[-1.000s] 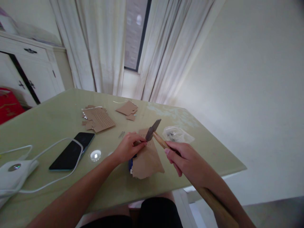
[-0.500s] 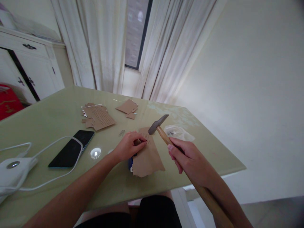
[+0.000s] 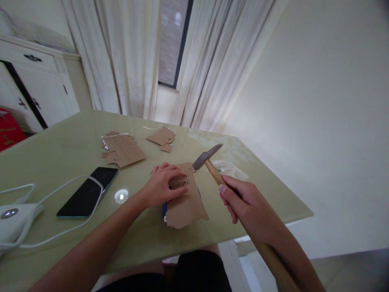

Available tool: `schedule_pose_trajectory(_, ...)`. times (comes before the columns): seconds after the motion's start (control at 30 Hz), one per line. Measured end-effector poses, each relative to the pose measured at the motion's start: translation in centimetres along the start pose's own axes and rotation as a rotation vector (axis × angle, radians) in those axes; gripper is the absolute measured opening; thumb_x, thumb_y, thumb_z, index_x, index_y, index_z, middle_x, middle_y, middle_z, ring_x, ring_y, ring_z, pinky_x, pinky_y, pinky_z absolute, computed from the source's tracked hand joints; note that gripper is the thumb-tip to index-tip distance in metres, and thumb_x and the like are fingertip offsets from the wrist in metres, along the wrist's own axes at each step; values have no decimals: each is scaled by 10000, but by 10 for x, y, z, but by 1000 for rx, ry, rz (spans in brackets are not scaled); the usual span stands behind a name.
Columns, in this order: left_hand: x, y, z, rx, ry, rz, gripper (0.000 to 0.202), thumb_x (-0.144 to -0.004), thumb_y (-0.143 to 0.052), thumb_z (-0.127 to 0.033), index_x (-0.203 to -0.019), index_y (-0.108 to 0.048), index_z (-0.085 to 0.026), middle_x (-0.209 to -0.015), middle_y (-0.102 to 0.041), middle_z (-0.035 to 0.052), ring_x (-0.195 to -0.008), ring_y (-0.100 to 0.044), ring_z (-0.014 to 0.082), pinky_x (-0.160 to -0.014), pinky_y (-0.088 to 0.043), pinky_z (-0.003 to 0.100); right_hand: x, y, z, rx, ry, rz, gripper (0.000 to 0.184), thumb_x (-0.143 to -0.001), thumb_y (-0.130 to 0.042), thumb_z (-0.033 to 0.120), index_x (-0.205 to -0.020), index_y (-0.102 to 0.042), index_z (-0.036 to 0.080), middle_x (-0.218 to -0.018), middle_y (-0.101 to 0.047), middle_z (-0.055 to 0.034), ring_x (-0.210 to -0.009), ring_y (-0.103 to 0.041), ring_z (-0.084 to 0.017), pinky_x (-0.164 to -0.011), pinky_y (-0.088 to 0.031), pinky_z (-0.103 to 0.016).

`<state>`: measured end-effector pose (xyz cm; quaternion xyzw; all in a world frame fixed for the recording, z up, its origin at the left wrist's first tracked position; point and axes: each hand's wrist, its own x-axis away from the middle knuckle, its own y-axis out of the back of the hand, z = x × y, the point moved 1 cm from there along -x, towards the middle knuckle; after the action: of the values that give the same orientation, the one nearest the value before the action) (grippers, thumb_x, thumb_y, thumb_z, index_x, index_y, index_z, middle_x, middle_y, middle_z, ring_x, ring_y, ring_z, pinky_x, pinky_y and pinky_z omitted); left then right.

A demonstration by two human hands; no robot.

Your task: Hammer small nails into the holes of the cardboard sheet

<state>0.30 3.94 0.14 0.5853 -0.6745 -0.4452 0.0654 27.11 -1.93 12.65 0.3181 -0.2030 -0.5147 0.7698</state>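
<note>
My right hand (image 3: 244, 200) is closed round the wooden handle of a hammer (image 3: 214, 172). The hammer's metal head is raised just above the far right edge of a piece of brown cardboard (image 3: 189, 209). Rows of small dark holes mark the cardboard's upper part. My left hand (image 3: 159, 182) lies over its left side, thumb and fingers apart on either side of the holes. A tiny dark thing shows among the holes near the fingers, too small to name. Under the cardboard, a blue object (image 3: 164, 209) is mostly hidden.
More cardboard pieces (image 3: 127, 150) and smaller scraps (image 3: 162, 136) lie at the back of the table (image 3: 136, 239). A phone (image 3: 86, 192), a white cable and a white power strip (image 3: 18, 219) are on the left. Behind the hammer sits a clear plastic bag (image 3: 232, 169).
My left hand has gone from a pinch at the holes to spread fingers resting on the cardboard. The hammer has shifted slightly right, away from the holes.
</note>
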Motion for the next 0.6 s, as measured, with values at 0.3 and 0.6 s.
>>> schedule_pose_trajectory(0.3, 3, 0, 5, -34, 9, 67, 552, -805, -883, -653, -1221, -819, -296, -1355, -743, 75, -1247, -570, 357, -1077, -388, 508, -13, -26, -1, 133, -6, 158, 288, -1095, -502, 306, -826, -574, 235, -523, -538, 60, -451, -532, -144, -546, -411, -281)
schedule_pose_trajectory(0.6, 3, -1, 7, -47, 36, 84, 596, -792, -890, -673, -1252, -804, -304, -1390, -730, 72, -1278, -561, 377, -1092, -363, 525, -17, -25, -8, 115, 23, 132, 287, -1100, -506, 313, -835, -582, 237, -569, -574, 42, -496, -546, -156, -580, -391, -288)
